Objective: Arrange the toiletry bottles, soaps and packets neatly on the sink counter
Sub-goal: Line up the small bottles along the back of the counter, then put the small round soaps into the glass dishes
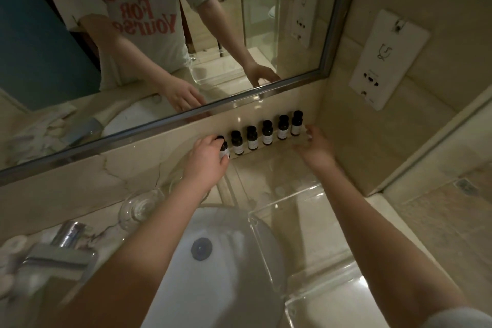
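Note:
Several small dark toiletry bottles [267, 132] with white labels stand upright in a row against the backsplash, under the mirror. My left hand [210, 158] is shut on the leftmost bottle [224, 148] at the row's left end. At the right end, my right hand [315, 144] rests with fingers spread beside the rightmost bottle [296, 123], on the far edge of a clear acrylic tray [300, 196]. I cannot tell whether it touches that bottle. No soaps or packets show clearly in this view.
The white sink basin [213, 269] with its dark drain lies below my arms. A chrome faucet [62, 250] is at the left, with an upturned glass [138, 206] behind it. A side wall with a white socket panel [386, 61] closes the right.

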The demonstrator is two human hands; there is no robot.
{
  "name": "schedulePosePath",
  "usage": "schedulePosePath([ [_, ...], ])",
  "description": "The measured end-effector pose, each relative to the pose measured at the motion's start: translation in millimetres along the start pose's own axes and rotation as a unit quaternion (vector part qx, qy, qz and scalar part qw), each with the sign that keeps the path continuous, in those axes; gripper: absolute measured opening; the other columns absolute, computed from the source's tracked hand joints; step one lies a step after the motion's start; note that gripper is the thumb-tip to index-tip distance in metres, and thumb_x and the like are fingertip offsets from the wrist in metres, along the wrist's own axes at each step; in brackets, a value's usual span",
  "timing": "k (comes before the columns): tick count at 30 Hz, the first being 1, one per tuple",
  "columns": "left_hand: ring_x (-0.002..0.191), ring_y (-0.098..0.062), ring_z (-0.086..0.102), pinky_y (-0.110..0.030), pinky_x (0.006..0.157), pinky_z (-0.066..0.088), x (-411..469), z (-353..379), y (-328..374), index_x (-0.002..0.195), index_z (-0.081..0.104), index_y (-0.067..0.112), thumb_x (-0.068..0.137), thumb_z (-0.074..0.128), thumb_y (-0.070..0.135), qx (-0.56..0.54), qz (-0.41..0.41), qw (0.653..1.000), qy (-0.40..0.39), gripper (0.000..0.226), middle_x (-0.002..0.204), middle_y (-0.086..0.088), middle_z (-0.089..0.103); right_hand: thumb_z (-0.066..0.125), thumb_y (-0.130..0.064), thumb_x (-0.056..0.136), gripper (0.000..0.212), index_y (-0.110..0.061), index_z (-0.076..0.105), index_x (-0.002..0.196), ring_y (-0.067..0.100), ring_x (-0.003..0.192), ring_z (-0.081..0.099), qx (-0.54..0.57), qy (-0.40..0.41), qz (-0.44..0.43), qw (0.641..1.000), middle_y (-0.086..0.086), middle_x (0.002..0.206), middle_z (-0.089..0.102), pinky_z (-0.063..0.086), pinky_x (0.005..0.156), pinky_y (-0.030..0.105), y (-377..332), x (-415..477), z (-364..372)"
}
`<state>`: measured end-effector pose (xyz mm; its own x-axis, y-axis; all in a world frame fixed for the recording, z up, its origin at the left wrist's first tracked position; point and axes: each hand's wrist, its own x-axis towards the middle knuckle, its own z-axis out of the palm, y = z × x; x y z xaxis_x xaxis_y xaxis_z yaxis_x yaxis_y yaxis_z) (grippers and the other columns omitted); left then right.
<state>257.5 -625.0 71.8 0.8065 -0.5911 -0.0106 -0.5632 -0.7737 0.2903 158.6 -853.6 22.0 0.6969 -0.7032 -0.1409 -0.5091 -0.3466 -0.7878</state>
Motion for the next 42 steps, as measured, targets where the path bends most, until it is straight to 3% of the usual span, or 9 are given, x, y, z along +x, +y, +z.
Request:
schedulePosePath([
  [8,0.130,-0.030,0.039,-0.038,0.107,0.035,-55,-18,1,0.134,0.049,0.010,0.091,0.052,0.025,-0.012,0.010,1.000,0.003,0.045,0.143,-0.009,0.045,0.070,-0.025,0.081,0.047,-0.014,0.054,0.124,0.022,0.111,0.056,-0.084,0.010,-0.140,0.986,0.005,0.124,0.059,0.046,0.090,0.034,-32,-90,4],
  [17,0.113,-0.035,0.054,-0.041,0.094,0.046,-157,-32,-54,0.116,0.063,0.006,0.086,0.056,0.031,-0.057,-0.030,0.998,-0.001,0.039,0.117,-0.017,0.062,0.063,-0.026,0.085,0.036,-0.011,0.059,0.118,0.028,0.103,0.060,-0.153,-0.072,-0.233,0.958,0.009,0.115,0.064,0.047,0.081,0.034,-70,-201,54],
  [22,0.129,-0.028,0.045,-0.037,0.105,0.040,-212,-26,-104,0.135,0.048,0.012,0.089,0.056,0.033,-0.073,-0.096,0.989,-0.082,0.051,0.139,-0.010,0.050,0.060,-0.028,0.087,0.038,-0.016,0.056,0.122,0.023,0.110,0.058,-0.189,-0.148,-0.242,0.940,0.003,0.121,0.061,0.045,0.088,0.033,-84,-260,97],
  [29,0.131,-0.028,0.042,-0.036,0.108,0.036,-284,-24,-190,0.139,0.043,0.012,0.090,0.055,0.036,-0.075,-0.189,0.973,-0.112,0.055,0.143,-0.011,0.045,0.060,-0.031,0.087,0.040,-0.018,0.054,0.125,0.025,0.110,0.057,-0.241,-0.267,-0.259,0.896,0.005,0.120,0.061,0.048,0.090,0.036,-103,-320,182],
  [35,0.126,-0.029,0.048,-0.036,0.104,0.040,-356,-29,-272,0.134,0.049,0.009,0.090,0.054,0.039,-0.091,-0.277,0.952,-0.090,0.053,0.138,-0.013,0.051,0.058,-0.031,0.090,0.046,-0.017,0.048,0.132,0.026,0.124,0.049,-0.278,-0.384,-0.296,0.829,0.006,0.136,0.053,0.041,0.102,0.036,-133,-361,262],
  [42,0.123,-0.028,0.051,-0.038,0.103,0.043,-422,-40,-348,0.135,0.048,0.010,0.090,0.056,0.031,-0.114,-0.390,0.911,-0.067,0.051,0.138,-0.012,0.051,0.059,-0.033,0.089,0.050,-0.013,0.047,0.133,0.029,0.119,0.050,-0.317,-0.452,-0.347,0.758,0.012,0.133,0.052,0.041,0.099,0.036,-178,-393,342],
])
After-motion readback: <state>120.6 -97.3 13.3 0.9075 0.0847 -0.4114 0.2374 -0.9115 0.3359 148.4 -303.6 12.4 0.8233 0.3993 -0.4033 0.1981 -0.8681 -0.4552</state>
